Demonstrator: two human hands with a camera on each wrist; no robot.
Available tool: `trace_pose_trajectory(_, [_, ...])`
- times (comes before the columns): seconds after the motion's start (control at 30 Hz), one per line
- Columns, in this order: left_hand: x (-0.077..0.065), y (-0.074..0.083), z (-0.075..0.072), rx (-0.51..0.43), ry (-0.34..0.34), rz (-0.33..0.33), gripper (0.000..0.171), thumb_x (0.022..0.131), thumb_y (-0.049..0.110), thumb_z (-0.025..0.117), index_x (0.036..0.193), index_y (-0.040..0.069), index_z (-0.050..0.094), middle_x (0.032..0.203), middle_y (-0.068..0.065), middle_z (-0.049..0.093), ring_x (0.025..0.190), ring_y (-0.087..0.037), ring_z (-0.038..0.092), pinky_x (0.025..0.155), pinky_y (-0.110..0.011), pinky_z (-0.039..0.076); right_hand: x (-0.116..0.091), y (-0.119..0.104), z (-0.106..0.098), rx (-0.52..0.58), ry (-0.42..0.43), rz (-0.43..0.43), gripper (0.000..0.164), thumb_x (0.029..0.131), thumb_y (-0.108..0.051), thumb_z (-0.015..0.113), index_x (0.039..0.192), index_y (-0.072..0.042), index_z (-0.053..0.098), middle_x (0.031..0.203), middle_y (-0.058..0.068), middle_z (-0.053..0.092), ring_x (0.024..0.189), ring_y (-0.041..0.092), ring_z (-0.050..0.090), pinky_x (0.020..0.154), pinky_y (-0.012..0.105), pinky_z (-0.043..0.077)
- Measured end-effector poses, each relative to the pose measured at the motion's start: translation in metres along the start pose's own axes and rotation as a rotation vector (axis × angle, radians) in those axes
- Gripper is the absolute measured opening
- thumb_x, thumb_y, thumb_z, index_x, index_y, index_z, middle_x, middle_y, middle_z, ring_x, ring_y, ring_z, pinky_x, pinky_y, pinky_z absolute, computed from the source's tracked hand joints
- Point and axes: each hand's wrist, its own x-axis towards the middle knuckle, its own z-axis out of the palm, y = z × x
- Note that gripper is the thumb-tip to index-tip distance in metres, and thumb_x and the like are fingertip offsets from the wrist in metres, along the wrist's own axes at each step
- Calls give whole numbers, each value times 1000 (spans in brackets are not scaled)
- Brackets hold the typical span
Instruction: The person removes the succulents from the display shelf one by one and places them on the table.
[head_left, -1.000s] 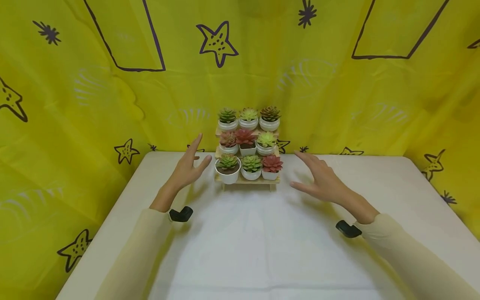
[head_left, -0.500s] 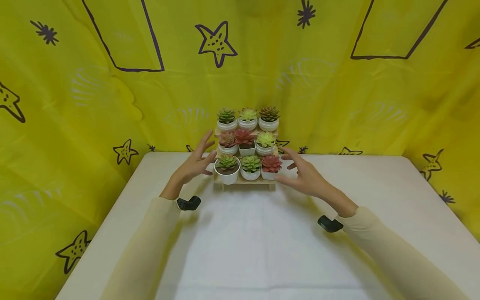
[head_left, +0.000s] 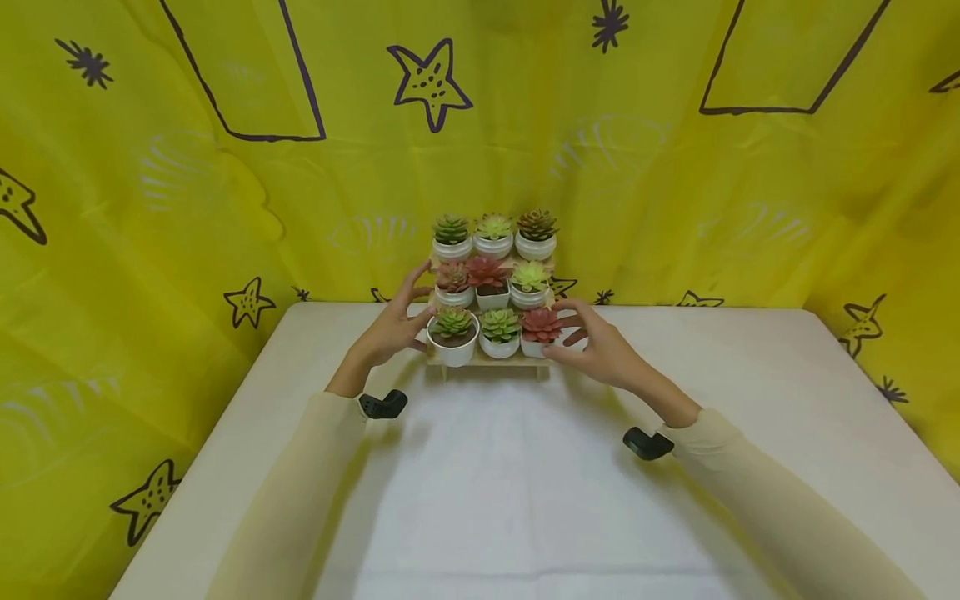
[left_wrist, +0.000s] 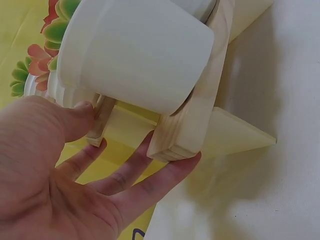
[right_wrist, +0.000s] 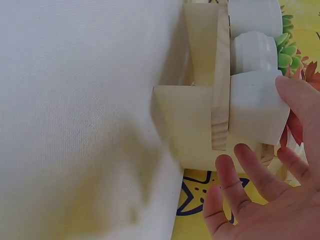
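A small stepped wooden rack (head_left: 502, 362) bears three rows of potted succulents in white pots. My left hand (head_left: 392, 332) is at its left side; in the left wrist view its fingertips (left_wrist: 192, 159) touch the ends of the wooden slats (left_wrist: 175, 142), with the thumb by a slat behind the front pot (left_wrist: 140, 55). On the other side is my right hand (head_left: 603, 350), fingers spread. Its thumb (right_wrist: 290, 90) is right at the white pot (right_wrist: 257, 107) of the red succulent (head_left: 541, 326), and its other fingers lie near the slat's end.
The rack stands near the back edge of a white-covered table (head_left: 465, 492). Close behind hangs a yellow curtain (head_left: 352, 183) printed with stars. Other succulents (head_left: 492, 227) sit on the upper steps.
Both hands have moved inward from either side of the rack, the right one farther. They have come up against its sides; the plants stay in place.
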Motion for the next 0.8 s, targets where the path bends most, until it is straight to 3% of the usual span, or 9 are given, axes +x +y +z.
trace_pose_trajectory(0.37, [1, 3, 1, 21, 8, 0, 78, 108, 6, 50, 164, 43, 10, 162, -22, 24, 133, -56, 45, 65, -55, 61, 8, 0, 4, 94, -2, 37, 67, 92, -21, 81, 145, -6, 44, 129, 19, 61, 110, 34, 66, 90, 48, 54])
trace_pose_trajectory(0.63, [4, 2, 0, -5, 18, -5, 76, 107, 4, 51, 163, 41, 15, 161, -22, 27, 130, -57, 48, 62, -52, 62, 7, 0, 5, 131, 36, 118, 62, 89, -20, 84, 135, -8, 44, 113, 15, 73, 100, 30, 67, 81, 41, 52])
trace_pose_trajectory(0.8, [4, 0, -1, -2, 27, -12, 77, 107, 5, 52, 163, 42, 16, 160, -22, 28, 128, -56, 51, 61, -51, 62, 7, 1, 7, 111, 50, 123, 57, 88, -19, 84, 132, -5, 50, 119, 14, 69, 99, 29, 66, 78, 38, 51])
